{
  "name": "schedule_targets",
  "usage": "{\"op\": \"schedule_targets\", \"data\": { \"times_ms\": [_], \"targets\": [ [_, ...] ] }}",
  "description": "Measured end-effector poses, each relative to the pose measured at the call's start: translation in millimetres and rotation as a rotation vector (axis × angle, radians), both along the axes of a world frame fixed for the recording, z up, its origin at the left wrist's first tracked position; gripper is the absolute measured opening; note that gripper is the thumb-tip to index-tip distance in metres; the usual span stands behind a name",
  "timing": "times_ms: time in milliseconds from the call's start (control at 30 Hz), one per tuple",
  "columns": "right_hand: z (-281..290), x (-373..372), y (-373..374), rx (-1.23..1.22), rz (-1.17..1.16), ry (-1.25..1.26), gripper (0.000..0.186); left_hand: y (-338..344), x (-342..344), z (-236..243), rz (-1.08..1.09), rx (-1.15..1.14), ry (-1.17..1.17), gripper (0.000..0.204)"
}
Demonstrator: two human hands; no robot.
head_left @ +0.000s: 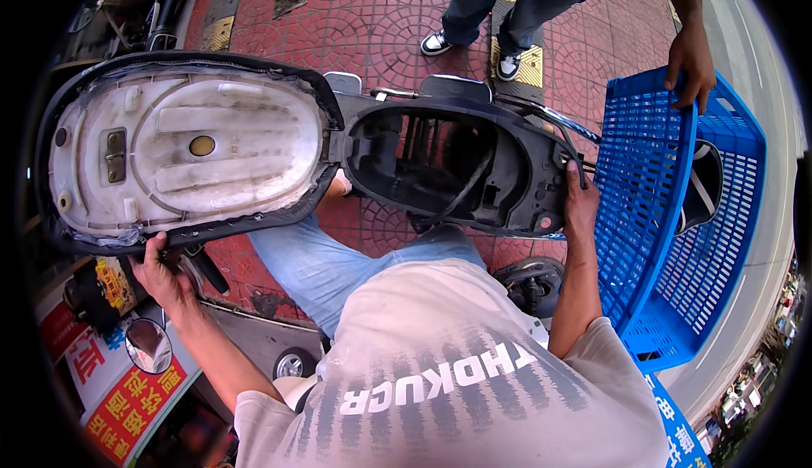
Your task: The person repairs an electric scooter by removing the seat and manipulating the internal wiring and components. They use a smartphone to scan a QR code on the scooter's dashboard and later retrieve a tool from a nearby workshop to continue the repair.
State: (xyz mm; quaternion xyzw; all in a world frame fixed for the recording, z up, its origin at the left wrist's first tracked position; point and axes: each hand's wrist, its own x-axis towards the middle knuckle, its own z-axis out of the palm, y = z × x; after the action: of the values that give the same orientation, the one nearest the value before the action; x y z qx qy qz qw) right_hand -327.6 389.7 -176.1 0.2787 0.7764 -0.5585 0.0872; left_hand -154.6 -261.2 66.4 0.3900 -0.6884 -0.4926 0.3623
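A scooter's seat point(241, 142) is tipped up to the left, its worn white plastic underside facing me. My left hand point(165, 280) grips its black lower edge, thumb on top and the other fingers partly hidden. To the right of the seat, the black under-seat compartment point(423, 159) lies open, with a dark cable point(469, 182) across it. At the scooter's tail point(541, 202), my right hand point(581, 206) is closed round the black rear edge, close to a blue plastic crate point(643, 172) mounted behind.
Another person's hand point(695, 62) rests on the crate's upper rim; that person's shoes point(507, 65) stand on the red paving point(364, 11). Inside the crate is a black-and-white item point(704, 189). Lower left are a round mirror point(148, 346) and a signboard point(135, 409). A road lies at right.
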Motion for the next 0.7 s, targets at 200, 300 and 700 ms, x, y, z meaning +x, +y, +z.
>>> {"op": "schedule_targets", "data": {
  "times_ms": [200, 300, 700],
  "targets": [
    [-8, -12, -11, 0.050, 0.076, 0.067, 0.062, -2, -8, -4, -0.033, 0.033, 0.006, 0.063],
    [2, -16, -27, 0.166, 0.137, 0.141, 0.061, 16, -18, -1, -0.036, 0.001, -0.020, 0.065],
    [-29, 7, -72, 0.635, 0.234, 0.029, 0.072, 22, 8, -71, -0.033, 0.161, -0.085, 0.069]
  ]
}}
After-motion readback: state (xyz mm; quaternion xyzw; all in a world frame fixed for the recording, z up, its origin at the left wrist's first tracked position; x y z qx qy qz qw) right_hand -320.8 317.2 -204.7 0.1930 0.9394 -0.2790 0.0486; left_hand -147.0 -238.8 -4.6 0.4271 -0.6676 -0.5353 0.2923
